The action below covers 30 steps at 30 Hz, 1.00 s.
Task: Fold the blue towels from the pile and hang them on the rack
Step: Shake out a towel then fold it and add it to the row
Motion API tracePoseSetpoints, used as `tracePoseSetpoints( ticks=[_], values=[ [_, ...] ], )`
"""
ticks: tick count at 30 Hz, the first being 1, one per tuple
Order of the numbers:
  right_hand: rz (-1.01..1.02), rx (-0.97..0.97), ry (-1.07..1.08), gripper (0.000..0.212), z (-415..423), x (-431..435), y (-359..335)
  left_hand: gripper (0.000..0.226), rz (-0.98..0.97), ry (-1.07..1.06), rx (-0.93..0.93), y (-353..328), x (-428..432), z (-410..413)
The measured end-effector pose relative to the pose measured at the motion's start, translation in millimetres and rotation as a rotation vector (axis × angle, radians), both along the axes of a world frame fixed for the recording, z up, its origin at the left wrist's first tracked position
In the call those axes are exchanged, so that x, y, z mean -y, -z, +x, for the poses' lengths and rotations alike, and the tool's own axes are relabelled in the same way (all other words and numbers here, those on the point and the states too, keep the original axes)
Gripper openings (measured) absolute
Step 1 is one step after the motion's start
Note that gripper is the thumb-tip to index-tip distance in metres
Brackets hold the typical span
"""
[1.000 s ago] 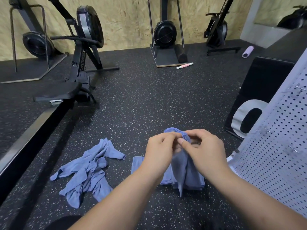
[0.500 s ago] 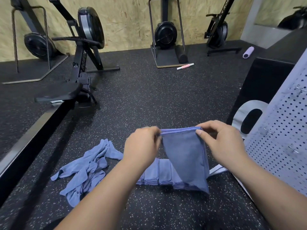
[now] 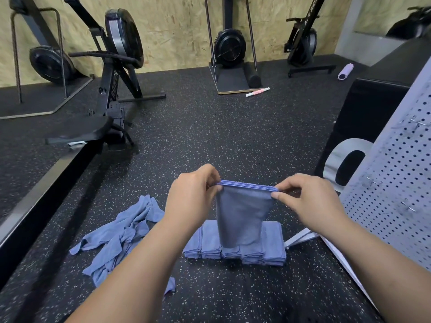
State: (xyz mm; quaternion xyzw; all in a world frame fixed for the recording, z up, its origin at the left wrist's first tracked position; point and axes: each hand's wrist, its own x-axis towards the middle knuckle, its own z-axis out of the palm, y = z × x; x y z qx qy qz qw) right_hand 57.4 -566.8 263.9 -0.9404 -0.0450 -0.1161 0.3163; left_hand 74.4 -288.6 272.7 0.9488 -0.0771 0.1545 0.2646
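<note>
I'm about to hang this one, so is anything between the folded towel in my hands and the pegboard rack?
Nothing visible. The folded towel, pinched by left hand and right hand, has only open air between it and the rack.

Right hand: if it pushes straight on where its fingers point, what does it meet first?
The right hand points leftward along the top edge of the folded towel it pinches, so it would probably meet the left hand first, at the other corner; depth looks similar.

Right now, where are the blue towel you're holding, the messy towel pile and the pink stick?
folded blue towel [image 3: 242, 215]: head view, middle of the hanging cloth.
unfolded towel pile [image 3: 121, 234]: head view, crumpled middle.
pink massage stick [image 3: 257, 92]: head view, pink centre.
</note>
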Motion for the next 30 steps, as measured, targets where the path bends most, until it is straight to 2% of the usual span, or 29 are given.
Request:
tracePoseSetpoints(
  ticks=[2,5,7,9,12,14,17,21,24,30],
  values=[
    [0.059,-0.029,-0.070,0.012,-1.2,0.0,-5.0,0.017,0.047,-0.010,0.001,-0.5,-0.5,2.9],
    [0.083,-0.056,-0.192,0.012,-4.8,-3.6,-11.7,0.007,0.257,-0.072,0.022,1.0,0.9,3.3],
    [0.098,-0.046,-0.229,0.012,-7.4,-9.0,-12.9,0.005,0.308,-0.099,0.053,4.7,3.0,0.8],
    [0.164,-0.039,-0.256,0.012,-9.3,-16.1,-11.4,0.020,0.245,0.011,0.065,6.9,5.9,-1.5],
    [0.234,-0.079,-0.320,0.011,-12.3,-25.4,-9.1,0.045,0.082,0.397,-0.046,-0.3,14.8,-9.2],
    [0.214,-0.101,-0.343,0.009,-13.8,-28.9,-7.5,0.034,-0.023,0.487,-0.115,-2.3,23.0,-14.4],
    [0.245,-0.106,-0.344,0.010,-13.0,-27.7,-2.5,0.015,-0.078,0.455,-0.100,0.7,28.3,-15.5],
    [0.277,-0.315,-0.392,0.033,-9.5,-15.5,12.5,0.007,-0.137,0.405,0.035,-3.7,28.9,-15.6],
    [0.180,-0.386,-0.413,0.032,-11.0,-11.2,25.6,0.005,-0.214,0.394,0.144,-13.6,28.0,-20.1],
    [-0.119,-0.272,-0.357,0.020,-12.9,-11.9,33.6,0.008,-0.349,0.357,0.233,-26.2,16.9,-20.6]
  ],
)
